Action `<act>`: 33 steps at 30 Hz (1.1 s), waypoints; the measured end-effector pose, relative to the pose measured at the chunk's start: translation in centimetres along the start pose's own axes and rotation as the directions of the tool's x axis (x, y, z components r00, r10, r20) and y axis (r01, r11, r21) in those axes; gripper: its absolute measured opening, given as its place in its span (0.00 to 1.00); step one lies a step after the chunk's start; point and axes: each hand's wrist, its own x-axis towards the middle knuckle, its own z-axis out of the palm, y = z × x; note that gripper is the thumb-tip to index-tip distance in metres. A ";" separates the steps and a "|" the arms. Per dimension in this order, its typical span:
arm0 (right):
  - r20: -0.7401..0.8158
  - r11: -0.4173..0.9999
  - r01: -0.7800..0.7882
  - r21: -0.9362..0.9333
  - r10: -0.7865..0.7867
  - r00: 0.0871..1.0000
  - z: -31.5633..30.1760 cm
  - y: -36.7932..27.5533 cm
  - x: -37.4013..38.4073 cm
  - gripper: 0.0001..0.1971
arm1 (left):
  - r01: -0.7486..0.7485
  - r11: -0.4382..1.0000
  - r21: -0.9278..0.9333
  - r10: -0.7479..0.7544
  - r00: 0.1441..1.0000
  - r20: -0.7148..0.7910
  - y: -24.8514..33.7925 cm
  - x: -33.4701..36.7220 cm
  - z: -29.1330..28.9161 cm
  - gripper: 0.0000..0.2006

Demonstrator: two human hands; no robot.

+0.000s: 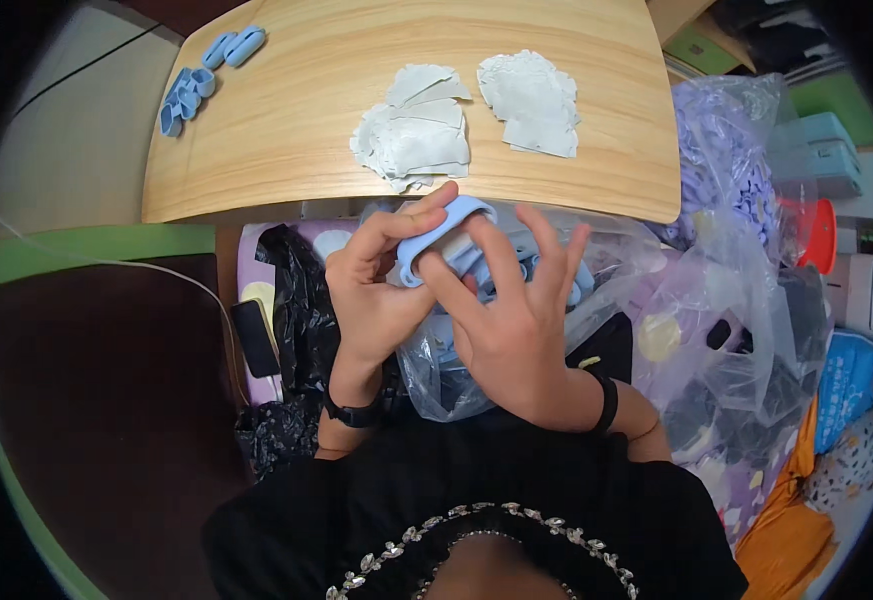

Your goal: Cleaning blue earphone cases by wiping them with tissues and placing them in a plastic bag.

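Observation:
My left hand (372,285) is closed around a hollow, light blue plastic case (457,211), held tilted just off the table's front edge. Something whitish shows inside its opening; I cannot make out what it is. Two fingers of my right hand (517,340) reach into that opening and press against the case, while its other fingers stick out. Below my hands lies a clear plastic bag (447,390) with more light blue pieces (579,285), partly hidden by the right hand. Beyond them, two piles of thin white sheets, a left pile (422,140) and a right pile (532,100), rest on the wooden table (297,130).
Several light blue pieces (187,100) sit at the table's far left. A phone (255,338) with a cable lies beside a black plastic bag (302,300). On the right stand a clear bag of purple pieces (722,150) and a red container (819,235).

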 end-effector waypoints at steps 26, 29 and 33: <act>0.479 0.948 0.123 0.294 -0.257 0.839 -5.2 5.9 -0.5 0.15 | 0.327 0.092 0.941 0.082 0.939 -0.335 -4.6 23.0 -30.0 0.54; 0.547 0.865 -0.066 0.498 -0.254 0.798 -7.1 7.4 1.2 0.14 | 0.435 0.370 0.821 -0.064 0.894 -0.444 -8.1 25.7 -34.1 0.54; 0.637 0.907 -0.038 0.420 -0.265 0.724 -8.7 8.6 5.6 0.13 | 0.568 0.140 0.811 -0.281 0.808 -0.517 -8.2 25.3 -33.1 0.49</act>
